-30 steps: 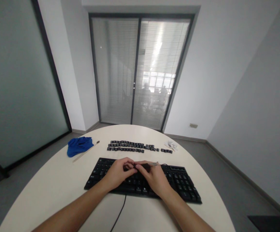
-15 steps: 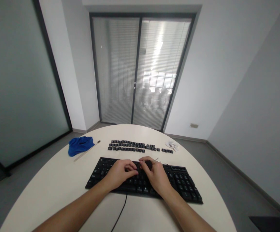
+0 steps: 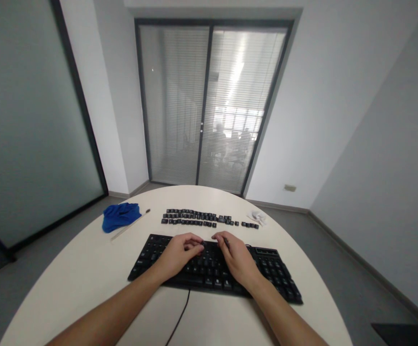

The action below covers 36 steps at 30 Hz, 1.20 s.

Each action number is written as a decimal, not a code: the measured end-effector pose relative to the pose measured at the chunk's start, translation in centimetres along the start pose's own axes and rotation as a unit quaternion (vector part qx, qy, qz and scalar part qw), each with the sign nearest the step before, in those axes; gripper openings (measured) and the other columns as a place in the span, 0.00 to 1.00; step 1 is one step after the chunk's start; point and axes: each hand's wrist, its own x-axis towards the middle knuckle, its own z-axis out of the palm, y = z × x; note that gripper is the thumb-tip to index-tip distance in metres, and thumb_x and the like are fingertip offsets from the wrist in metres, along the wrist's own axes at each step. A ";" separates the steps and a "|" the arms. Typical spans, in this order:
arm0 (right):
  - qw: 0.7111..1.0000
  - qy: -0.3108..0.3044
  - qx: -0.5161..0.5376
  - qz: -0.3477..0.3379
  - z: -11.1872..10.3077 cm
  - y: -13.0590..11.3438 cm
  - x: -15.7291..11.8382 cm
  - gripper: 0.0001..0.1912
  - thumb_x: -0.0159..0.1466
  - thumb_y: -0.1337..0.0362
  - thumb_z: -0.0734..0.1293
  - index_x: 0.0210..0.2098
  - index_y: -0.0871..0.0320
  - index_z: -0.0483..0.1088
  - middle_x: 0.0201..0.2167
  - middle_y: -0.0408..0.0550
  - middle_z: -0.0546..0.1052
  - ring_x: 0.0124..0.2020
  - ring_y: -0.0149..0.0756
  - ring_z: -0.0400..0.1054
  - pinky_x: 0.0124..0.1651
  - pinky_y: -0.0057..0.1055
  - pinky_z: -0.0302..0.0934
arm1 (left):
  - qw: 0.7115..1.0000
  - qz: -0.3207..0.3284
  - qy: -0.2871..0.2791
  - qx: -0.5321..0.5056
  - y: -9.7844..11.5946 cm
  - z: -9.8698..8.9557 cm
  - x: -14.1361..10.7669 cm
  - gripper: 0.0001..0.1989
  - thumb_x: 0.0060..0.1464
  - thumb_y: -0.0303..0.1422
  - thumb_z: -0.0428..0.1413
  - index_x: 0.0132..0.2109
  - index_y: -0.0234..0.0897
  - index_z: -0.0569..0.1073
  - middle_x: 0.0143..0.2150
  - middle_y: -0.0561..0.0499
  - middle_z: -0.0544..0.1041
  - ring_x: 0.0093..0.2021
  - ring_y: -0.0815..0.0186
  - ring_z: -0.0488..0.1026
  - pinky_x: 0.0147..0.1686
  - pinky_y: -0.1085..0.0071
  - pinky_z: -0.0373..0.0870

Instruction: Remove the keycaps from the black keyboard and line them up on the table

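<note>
A black keyboard (image 3: 194, 278) lies across the table in front of me, under both hands. Over its middle left, my left hand (image 3: 180, 253) is closed in a pinch, with a small black keycap (image 3: 202, 243) at the fingertips. My right hand (image 3: 238, 258) is just to the right of it, fingers curled round a small dark tool (image 3: 226, 242) that is mostly hidden; its kind is hard to make out. Loose black keycaps (image 3: 190, 222) lie in rows behind the keyboard, with a shorter group (image 3: 250, 225) further right.
On the pale round table (image 3: 75, 288), a blue cloth (image 3: 121, 216) lies at the far left beside a thin brush (image 3: 131, 225). Crumpled white tissue (image 3: 257, 217) sits at the back right. The keyboard's black cable (image 3: 180, 319) runs toward me.
Both hands have moved slightly apart and away from me, lifting from the keys. A keycap now shows at my left fingertips. The thin wires by my right hand are no longer visible.
</note>
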 end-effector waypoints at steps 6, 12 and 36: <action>0.998 -0.018 -0.005 -0.055 0.6 -0.3 -0.3 0.10 0.66 0.65 0.63 0.46 0.53 0.72 0.43 0.46 0.79 0.44 0.38 0.73 0.49 0.32 0.63 | 0.998 -0.020 -0.006 -0.066 -0.6 -0.1 0.3 0.13 0.49 0.38 0.62 0.38 0.33 0.75 0.34 0.46 0.81 0.34 0.61 0.79 0.40 0.65 0.73; 0.998 -0.030 -0.009 -0.061 0.8 -0.9 -0.4 0.10 0.64 0.65 0.65 0.46 0.53 0.73 0.41 0.45 0.80 0.42 0.37 0.74 0.48 0.32 0.64 | 0.997 -0.007 -0.017 -0.070 -0.8 -0.1 0.3 0.14 0.47 0.39 0.63 0.36 0.33 0.74 0.33 0.48 0.81 0.35 0.61 0.79 0.41 0.64 0.73; 0.969 -0.003 -0.214 0.125 -1.9 4.6 1.4 0.15 0.63 0.58 0.65 0.45 0.56 0.77 0.30 0.50 0.80 0.32 0.42 0.74 0.35 0.30 0.60 | 0.910 0.225 -0.126 0.323 1.9 -0.2 -2.4 0.08 0.56 0.33 0.59 0.44 0.40 0.75 0.43 0.50 0.77 0.46 0.60 0.71 0.47 0.67 0.66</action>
